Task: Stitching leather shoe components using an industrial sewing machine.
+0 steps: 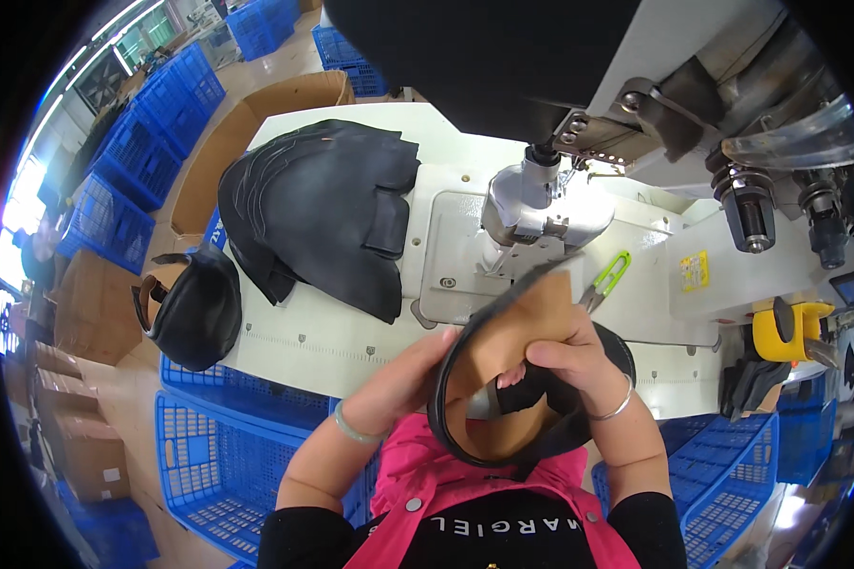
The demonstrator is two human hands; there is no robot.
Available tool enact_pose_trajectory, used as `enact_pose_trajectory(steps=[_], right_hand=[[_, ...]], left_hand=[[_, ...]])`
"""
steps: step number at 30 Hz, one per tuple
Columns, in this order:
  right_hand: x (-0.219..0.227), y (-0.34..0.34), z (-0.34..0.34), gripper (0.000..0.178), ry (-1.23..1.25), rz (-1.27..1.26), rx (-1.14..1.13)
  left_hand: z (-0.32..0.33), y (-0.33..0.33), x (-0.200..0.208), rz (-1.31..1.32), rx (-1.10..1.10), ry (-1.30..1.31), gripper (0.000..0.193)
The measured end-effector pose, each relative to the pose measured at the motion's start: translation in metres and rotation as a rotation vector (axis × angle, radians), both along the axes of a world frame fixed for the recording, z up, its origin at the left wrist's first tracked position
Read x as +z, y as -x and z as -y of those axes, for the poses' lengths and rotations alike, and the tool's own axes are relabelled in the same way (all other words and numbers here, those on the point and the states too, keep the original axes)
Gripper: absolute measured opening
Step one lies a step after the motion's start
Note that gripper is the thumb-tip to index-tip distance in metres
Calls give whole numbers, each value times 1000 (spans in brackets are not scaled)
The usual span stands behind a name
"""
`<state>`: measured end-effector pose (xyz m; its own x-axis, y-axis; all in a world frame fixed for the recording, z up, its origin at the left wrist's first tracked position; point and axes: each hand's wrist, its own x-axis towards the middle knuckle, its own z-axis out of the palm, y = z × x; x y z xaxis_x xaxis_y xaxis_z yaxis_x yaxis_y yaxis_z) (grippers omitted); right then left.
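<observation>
While the smooth white table (285, 351) is bearing a stack (323, 199) of dull, curved black sheets, the piece (517, 327) is looping at the near edge — black outside and along its rim, matte tan inside. The right hand (584, 356) is gripping it, thumb pressing the tan face; the left hand (410, 367) is touching its outer side — fingers hidden, grip unclear. Green-handled snips (613, 274) are lying beyond.

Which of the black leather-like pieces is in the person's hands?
The curved, tan-lined piece, gripped by the right hand with the left hand against its outside. The flat stack and rounded piece near the left end of the table are untouched.
</observation>
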<state>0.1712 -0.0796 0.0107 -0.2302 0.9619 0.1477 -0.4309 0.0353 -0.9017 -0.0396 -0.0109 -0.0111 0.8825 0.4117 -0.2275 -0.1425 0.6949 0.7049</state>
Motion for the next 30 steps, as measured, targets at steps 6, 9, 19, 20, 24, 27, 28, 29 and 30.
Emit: enact_pose_trajectory(steps=[6,9,19,20,24,27,28,29,30], right_hand=[[0,-22,-15,29,-595,1016,-338],[-11,-4,-10,39,-48,1736,-465],[54,-22,4,18,-210,897,-829],[59,-26,1,18,-217,890,-832],[66,-38,-13,22,-166,947,-815],[61,-41,-21,19,-218,879,-877],[60,-43,-23,18,-161,940,-875],[59,-43,-24,18,-202,908,-864],[58,-44,-25,17,-200,900,-883]], left_hand=[[12,18,-5,139,113,40,54],[5,17,5,108,48,-1,43],[-61,-15,111,-80,-135,-935,52],[-68,-19,119,-29,-55,-1141,54],[-76,-46,117,-2,285,-1593,38],[-69,-50,107,33,362,-1830,30],[-66,-48,105,10,376,-1930,29],[-62,-47,102,1,347,-1946,35],[-57,-45,99,-3,299,-1910,43]])
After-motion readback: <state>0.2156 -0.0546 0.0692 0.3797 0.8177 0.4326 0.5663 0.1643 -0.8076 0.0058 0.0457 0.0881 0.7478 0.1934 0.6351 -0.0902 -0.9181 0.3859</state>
